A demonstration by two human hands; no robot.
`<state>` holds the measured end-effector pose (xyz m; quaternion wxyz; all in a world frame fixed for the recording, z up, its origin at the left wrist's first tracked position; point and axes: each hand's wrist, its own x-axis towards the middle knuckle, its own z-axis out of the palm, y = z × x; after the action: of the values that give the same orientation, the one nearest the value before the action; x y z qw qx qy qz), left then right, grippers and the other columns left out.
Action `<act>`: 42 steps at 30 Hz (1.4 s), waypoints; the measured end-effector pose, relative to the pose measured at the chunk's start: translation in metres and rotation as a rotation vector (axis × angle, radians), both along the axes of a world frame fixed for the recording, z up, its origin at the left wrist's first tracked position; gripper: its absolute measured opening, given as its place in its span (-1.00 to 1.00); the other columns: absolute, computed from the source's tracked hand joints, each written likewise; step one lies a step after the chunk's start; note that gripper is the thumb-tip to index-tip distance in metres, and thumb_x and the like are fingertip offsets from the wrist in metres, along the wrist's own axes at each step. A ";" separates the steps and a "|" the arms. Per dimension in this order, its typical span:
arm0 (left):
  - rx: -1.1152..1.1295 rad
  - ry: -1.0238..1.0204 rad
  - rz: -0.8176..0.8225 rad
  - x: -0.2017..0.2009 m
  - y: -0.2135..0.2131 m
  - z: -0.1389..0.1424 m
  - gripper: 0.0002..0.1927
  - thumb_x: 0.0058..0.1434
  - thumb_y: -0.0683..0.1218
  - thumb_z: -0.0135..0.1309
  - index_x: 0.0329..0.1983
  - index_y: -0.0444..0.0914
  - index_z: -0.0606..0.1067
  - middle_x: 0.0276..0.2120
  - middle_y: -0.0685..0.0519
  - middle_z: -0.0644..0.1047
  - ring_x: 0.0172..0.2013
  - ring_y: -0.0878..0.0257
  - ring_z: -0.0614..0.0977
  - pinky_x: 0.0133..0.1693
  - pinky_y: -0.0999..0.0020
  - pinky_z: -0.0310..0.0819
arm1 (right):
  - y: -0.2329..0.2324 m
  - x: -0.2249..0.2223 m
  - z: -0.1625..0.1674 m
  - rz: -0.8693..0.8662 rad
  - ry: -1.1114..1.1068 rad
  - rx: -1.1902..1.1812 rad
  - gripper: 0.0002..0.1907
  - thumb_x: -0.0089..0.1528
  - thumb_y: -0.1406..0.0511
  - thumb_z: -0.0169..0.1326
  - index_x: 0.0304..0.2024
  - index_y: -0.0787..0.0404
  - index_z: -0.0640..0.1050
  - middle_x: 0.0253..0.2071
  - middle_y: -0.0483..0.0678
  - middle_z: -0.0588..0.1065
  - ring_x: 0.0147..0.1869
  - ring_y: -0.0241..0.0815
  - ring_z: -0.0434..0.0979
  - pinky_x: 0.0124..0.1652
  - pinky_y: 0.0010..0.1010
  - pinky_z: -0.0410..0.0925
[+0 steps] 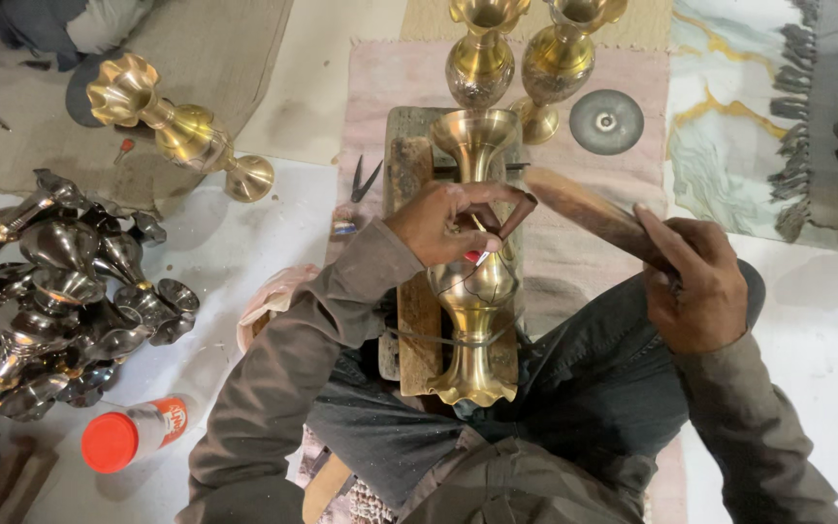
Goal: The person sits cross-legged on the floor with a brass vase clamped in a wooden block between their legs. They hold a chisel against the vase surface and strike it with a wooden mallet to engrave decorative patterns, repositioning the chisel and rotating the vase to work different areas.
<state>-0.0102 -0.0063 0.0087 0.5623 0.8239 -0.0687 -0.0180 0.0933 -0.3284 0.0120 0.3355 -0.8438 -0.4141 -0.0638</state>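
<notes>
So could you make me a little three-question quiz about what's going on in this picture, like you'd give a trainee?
1. True or false: the brass vase under the hands lies on its side on a wooden block.
2. Which hand holds the wooden stick?
A. left hand
B. right hand
C. neither
3. Fill in: the plastic bottle lying on the floor has a ____ cap.

Key:
1. True. A wire loops around it near its foot.
2. B. The left hand pinches a thin engraving tool against the vase.
3. Red.
</notes>
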 end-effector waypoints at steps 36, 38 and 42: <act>-0.032 -0.080 -0.013 -0.006 -0.002 0.000 -0.33 0.17 -0.24 0.30 0.36 -0.13 0.41 -0.15 -0.01 0.70 -0.14 0.23 0.75 -0.01 0.25 0.68 | 0.003 -0.017 0.017 -0.086 0.061 0.037 -0.30 0.17 0.47 0.22 0.40 0.15 0.47 0.07 0.14 0.47 0.01 0.02 0.59 -0.03 -0.22 0.46; -0.046 -0.061 -0.031 -0.006 -0.002 0.000 -0.35 0.18 -0.22 0.30 0.36 -0.14 0.40 -0.14 0.00 0.70 -0.15 0.24 0.75 -0.03 0.26 0.70 | 0.001 -0.017 0.015 -0.069 0.073 -0.002 -0.33 0.18 0.47 0.22 0.37 0.14 0.48 0.07 0.15 0.47 -0.01 0.03 0.59 -0.05 -0.22 0.46; -0.103 -0.280 -0.095 -0.006 -0.001 0.000 -0.37 0.20 -0.23 0.28 0.34 -0.18 0.40 0.17 -0.09 0.53 -0.05 0.20 0.70 0.01 0.23 0.66 | -0.002 -0.017 0.010 -0.077 0.003 0.017 -0.35 0.20 0.46 0.24 0.36 0.16 0.47 0.05 0.16 0.46 0.02 0.04 0.58 -0.02 -0.21 0.46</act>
<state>-0.0165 -0.0071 0.0089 0.5871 0.7843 -0.1862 0.0743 0.0764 -0.3306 0.0215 0.3404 -0.8562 -0.3805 -0.0789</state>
